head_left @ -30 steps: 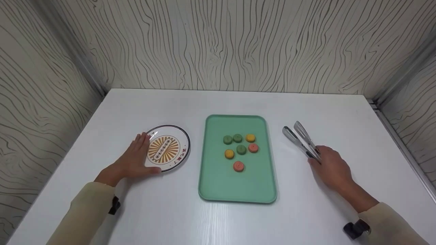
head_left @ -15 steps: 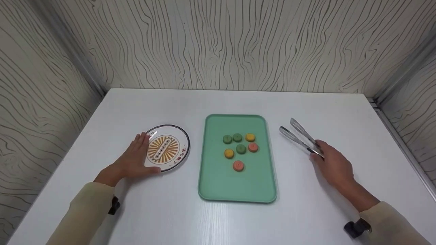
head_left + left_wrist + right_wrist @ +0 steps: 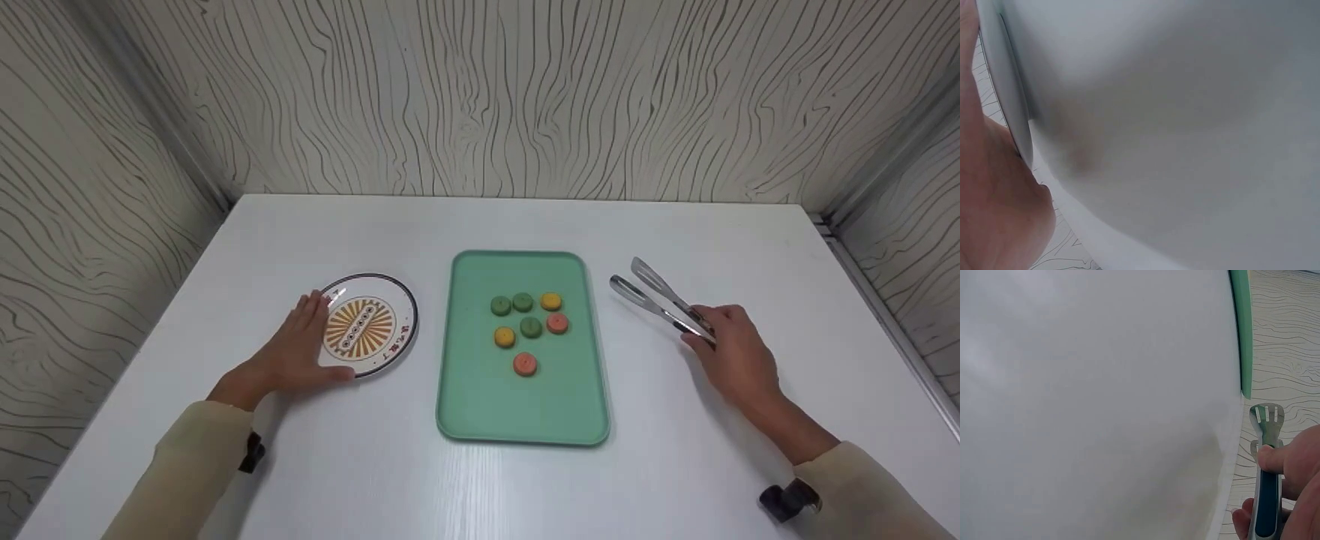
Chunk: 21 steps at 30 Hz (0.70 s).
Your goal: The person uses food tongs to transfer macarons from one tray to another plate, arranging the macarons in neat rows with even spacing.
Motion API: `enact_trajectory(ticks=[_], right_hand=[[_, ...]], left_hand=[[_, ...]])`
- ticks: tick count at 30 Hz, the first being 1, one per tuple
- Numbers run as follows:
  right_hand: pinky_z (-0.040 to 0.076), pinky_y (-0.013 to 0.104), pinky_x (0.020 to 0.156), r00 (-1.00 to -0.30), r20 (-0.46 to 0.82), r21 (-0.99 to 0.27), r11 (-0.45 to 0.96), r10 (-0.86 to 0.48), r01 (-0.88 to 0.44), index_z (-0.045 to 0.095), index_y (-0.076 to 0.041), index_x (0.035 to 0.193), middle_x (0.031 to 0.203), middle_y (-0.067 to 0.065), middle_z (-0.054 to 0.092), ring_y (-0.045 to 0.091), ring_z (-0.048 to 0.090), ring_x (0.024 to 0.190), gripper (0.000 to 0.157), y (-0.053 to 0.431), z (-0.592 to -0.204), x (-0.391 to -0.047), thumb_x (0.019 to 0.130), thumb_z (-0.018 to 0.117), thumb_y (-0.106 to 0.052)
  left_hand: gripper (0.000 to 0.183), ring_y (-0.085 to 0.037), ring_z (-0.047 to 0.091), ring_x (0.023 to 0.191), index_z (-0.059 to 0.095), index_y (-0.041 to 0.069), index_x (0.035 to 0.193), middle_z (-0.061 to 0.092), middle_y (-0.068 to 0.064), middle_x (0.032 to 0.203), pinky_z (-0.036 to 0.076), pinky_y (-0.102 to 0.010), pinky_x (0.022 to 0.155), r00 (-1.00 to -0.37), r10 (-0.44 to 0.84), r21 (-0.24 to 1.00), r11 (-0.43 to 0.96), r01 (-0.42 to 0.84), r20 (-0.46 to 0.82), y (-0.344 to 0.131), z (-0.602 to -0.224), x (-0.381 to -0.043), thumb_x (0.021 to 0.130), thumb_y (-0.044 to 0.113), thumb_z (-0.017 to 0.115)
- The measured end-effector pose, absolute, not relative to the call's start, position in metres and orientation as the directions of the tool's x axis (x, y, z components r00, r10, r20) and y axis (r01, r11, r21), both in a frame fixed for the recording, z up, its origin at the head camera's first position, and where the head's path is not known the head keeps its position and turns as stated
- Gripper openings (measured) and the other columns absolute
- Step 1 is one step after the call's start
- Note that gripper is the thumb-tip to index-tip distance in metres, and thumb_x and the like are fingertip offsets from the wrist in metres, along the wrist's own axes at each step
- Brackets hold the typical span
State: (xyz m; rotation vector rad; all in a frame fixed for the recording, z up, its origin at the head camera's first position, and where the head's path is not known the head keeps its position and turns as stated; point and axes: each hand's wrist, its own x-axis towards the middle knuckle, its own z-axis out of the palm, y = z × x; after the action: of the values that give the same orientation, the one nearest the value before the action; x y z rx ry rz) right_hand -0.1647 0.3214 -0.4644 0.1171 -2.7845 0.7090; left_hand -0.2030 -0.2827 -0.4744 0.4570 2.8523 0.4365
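Note:
My left hand (image 3: 296,349) rests at the left rim of a round white plate (image 3: 405,304), fingers fairly straight and thumb spread along the near rim. Edge-on, that plate (image 3: 1010,84) appears in the left wrist view beside the palm. With my right hand (image 3: 735,360) I grip metal tongs (image 3: 638,295) by the handles; their two arms stand apart and point up-left, with nothing between them. The right wrist view shows my thumb on the blue inlay of the tongs (image 3: 1267,495). Between the hands, a green tray (image 3: 517,412) bears several small round pieces in green, yellow and pink.
Two yellow pieces (image 3: 505,337), two pink pieces (image 3: 525,364) and three green pieces (image 3: 531,327) lie loosely grouped on the tray's upper half. The white table (image 3: 420,232) ends at a wood-patterned back wall (image 3: 480,105), with similar panels on both sides.
The tongs have swung slightly left and their arms have spread a little as my right hand shifted its hold. My left hand, the plate and the pieces stay put.

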Motion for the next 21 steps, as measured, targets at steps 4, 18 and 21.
enact_trajectory(ticks=[4, 18, 21], right_hand=[[0.043, 0.036, 0.060, -0.959, 0.285, -0.451, 0.882, -0.004, -0.138, 0.059, 0.012, 0.130, 0.107, 0.029, 0.054, 0.035, 0.055, 0.085, 0.045, 0.3199, -0.4642, -0.1652, 0.091, 0.073, -0.005], [0.050, 0.045, 0.074, -0.957, 0.290, -0.522, 0.838, 0.000, -0.158, 0.061, 0.013, 0.128, 0.105, 0.025, 0.059, 0.036, 0.060, 0.092, 0.048, 0.3182, -0.4641, -0.1668, 0.085, 0.078, 0.002], [0.049, 0.038, 0.072, -0.956, 0.293, -0.524, 0.835, -0.008, -0.167, 0.063, 0.011, 0.128, 0.103, 0.022, 0.059, 0.033, 0.060, 0.089, 0.046, 0.3181, -0.4638, -0.1664, 0.085, 0.078, 0.001]], left_hand=[[0.132, -0.047, -0.005, 0.153, 0.003, -0.013, 0.157, -0.003, -0.031, 0.166, 0.007, -0.059, 0.123, -0.930, 0.329, 0.330, 0.906, 0.263, -0.163, -0.2819, -0.4734, -0.2021, 0.080, 0.074, 0.067], [0.133, -0.047, -0.006, 0.154, 0.002, -0.012, 0.157, -0.004, -0.031, 0.166, 0.007, -0.057, 0.124, -0.929, 0.336, 0.322, 0.907, 0.273, -0.158, -0.2845, -0.4762, -0.2039, 0.080, 0.074, 0.067], [0.132, -0.047, -0.005, 0.153, 0.003, -0.012, 0.157, -0.003, -0.031, 0.166, 0.007, -0.058, 0.123, -0.928, 0.337, 0.326, 0.905, 0.273, -0.156, -0.2840, -0.4746, -0.2034, 0.081, 0.073, 0.067]])
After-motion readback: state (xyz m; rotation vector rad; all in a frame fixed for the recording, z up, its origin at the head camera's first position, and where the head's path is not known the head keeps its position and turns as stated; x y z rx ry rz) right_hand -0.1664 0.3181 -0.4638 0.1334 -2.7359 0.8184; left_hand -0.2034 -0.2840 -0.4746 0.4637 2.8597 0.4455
